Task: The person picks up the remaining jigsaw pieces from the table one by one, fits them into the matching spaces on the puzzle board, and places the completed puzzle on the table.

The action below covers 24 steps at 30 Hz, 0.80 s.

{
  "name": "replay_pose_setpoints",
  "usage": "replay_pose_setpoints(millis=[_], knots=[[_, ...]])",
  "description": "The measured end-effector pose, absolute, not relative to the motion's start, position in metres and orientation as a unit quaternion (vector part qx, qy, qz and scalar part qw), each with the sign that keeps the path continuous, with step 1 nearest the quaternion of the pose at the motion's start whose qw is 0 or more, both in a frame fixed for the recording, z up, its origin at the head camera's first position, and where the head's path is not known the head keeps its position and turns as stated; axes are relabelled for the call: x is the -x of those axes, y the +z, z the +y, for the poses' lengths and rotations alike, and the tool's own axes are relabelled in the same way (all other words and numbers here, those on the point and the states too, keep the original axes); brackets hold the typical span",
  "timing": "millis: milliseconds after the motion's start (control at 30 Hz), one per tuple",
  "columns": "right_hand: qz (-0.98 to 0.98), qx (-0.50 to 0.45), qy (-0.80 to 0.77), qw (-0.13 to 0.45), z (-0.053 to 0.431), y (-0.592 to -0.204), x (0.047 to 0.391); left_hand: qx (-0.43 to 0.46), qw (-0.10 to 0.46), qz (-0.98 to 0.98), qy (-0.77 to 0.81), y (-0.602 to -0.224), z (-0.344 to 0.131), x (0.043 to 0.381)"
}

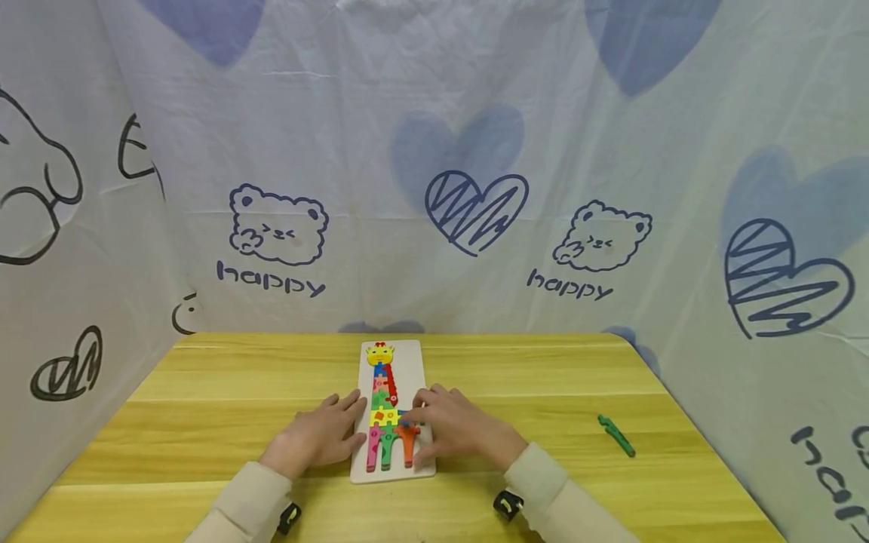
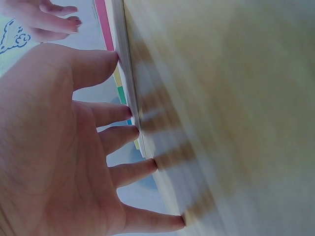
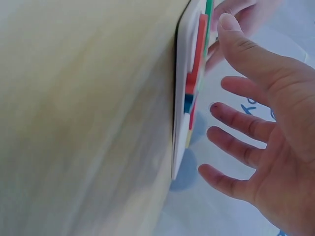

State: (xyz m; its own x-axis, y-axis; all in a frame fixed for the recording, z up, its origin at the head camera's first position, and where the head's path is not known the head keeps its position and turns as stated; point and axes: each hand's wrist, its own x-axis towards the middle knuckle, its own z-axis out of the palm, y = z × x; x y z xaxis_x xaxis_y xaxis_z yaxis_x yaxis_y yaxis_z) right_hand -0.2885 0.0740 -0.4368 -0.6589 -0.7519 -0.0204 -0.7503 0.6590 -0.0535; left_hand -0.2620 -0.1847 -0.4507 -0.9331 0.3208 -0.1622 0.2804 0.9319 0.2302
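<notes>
A giraffe puzzle [image 1: 385, 416] of coloured interlocking pieces lies on a white board [image 1: 410, 362], with the yellow head at the far end and pink, green and orange legs nearest me. My left hand [image 1: 319, 434] is beside the board's left edge; in the left wrist view its thumb and fingertips touch the board's side and the tabletop. Over the board's right edge hovers my right hand [image 1: 462, 428], fingers spread and apart from the pieces in the right wrist view. Its fingers partly hide the blue piece [image 3: 188, 103] at the giraffe's rear.
A loose green piece [image 1: 616, 436] lies on the right side of the wooden table [image 1: 529, 369]. White cloth [image 1: 366, 249] printed with hearts and bears hangs behind and at both sides. A small black device [image 1: 508, 504] sits at the right wrist.
</notes>
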Motion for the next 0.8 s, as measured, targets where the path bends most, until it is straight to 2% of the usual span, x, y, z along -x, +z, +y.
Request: replay_pose_setpoints(millis=[367, 800], knots=[[0.911, 0.412, -0.019, 0.002, 0.107, -0.424, 0.283, -0.153, 0.1, 0.978, 0.099, -0.45, -0.184, 0.261], [0.908, 0.417, -0.033, -0.02, 0.173, -0.425, 0.285, -0.147, 0.112, 0.978, 0.097, -0.448, -0.183, 0.26]])
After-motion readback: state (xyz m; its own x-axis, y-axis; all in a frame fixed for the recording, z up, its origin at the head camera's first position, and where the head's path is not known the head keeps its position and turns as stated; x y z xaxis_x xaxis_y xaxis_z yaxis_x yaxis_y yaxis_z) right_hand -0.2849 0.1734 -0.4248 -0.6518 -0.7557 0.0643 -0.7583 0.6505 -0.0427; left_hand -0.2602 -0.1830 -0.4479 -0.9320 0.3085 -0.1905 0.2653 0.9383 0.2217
